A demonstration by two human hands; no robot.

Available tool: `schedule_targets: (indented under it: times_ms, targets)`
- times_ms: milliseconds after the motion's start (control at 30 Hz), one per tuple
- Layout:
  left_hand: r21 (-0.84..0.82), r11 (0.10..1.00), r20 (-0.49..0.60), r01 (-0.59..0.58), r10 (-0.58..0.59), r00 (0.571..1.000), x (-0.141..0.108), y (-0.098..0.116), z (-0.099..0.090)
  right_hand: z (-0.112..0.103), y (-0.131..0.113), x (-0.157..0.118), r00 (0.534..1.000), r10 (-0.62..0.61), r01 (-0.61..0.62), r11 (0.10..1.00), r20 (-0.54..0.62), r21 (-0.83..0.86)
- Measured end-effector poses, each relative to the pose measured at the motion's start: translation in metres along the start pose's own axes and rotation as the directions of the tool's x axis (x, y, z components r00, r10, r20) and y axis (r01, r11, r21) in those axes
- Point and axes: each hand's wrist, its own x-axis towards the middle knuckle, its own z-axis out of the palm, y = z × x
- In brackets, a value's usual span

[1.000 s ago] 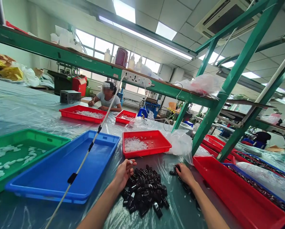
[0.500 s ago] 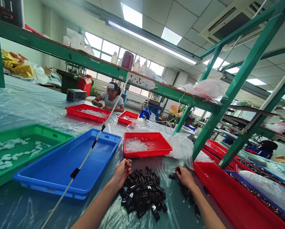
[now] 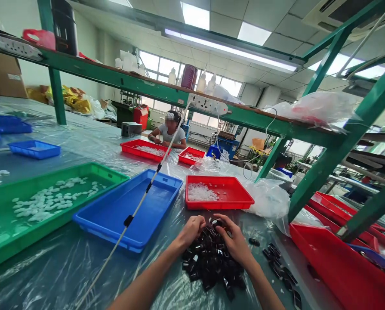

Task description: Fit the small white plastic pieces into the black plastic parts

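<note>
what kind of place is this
Probably a small factory or assembly workshop: a pile of small black parts sits on the plastic-covered worktable, a red tray holds many small white pieces, and a power strip is fixed to the green frame.

The black pieces have a glossy, smooth surface, like hard plastic. Left of this landmark, the blue tray is of smooth plastic with slight shine. Beyond the pieces, the red tray looks also plastic and smooth. Under the pieces lies a clear plastic sheet, glossy and wrinkled.
</note>
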Motion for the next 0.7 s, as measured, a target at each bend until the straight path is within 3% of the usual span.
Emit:
schedule_targets:
  times_ms: [200, 367, 700]
  targets:
    - [0.167, 0.985, 0.179, -0.054, 0.023, 0.983, -0.012, 0.005, 0.012, 0.002, 0.011, -0.009, 0.996, 0.057, -0.061, 0.996, 0.063, 0.057]
    - [0.154, 0.988, 0.241, -0.032, -0.006, 0.971, -0.015, 0.004, 0.016, -0.006, 0.002, -0.018, 0.992, 0.063, -0.069, 0.996, 0.108, 0.055]
    - [0.194, 0.981, 0.205, -0.005, -0.035, 0.978, -0.015, 0.003, 0.015, 0.0, 0.002, -0.02, 0.996, 0.017, -0.021, 0.999, 0.088, 0.045]
